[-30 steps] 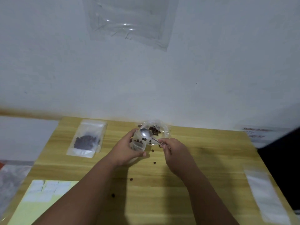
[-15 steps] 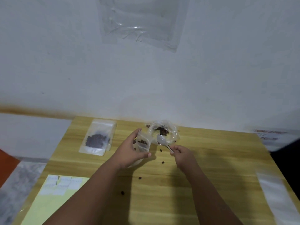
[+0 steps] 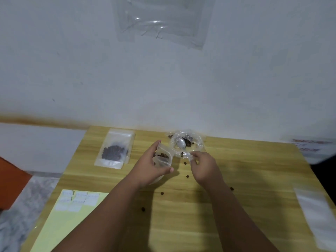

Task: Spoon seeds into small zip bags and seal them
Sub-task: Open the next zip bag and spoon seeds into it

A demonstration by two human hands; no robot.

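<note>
My left hand (image 3: 152, 166) grips a small clear zip bag (image 3: 163, 157) upright above the wooden table (image 3: 236, 160); several dark seeds lie inside it. Just right of it sits an open crumpled plastic bag of seeds (image 3: 196, 142) near the table's far edge. The silver spoon (image 3: 181, 143) has its bowl inside that bag, among the seeds. My right hand (image 3: 204, 166) pinches the end of the spoon's handle at the bag's near rim. The two hands are a short gap apart.
A larger zip pouch of dark seeds (image 3: 114, 150) lies flat at the far left. A yellow sheet with white labels (image 3: 72, 200) sits at the near left, and empty clear bags (image 3: 320, 215) at the right edge. Loose seeds (image 3: 187, 176) are scattered mid-table. The wall stands close behind.
The spoon left the mouth of the small bag and moved right and back into the seed bag. My left hand stayed put with the small bag, which now holds seeds.
</note>
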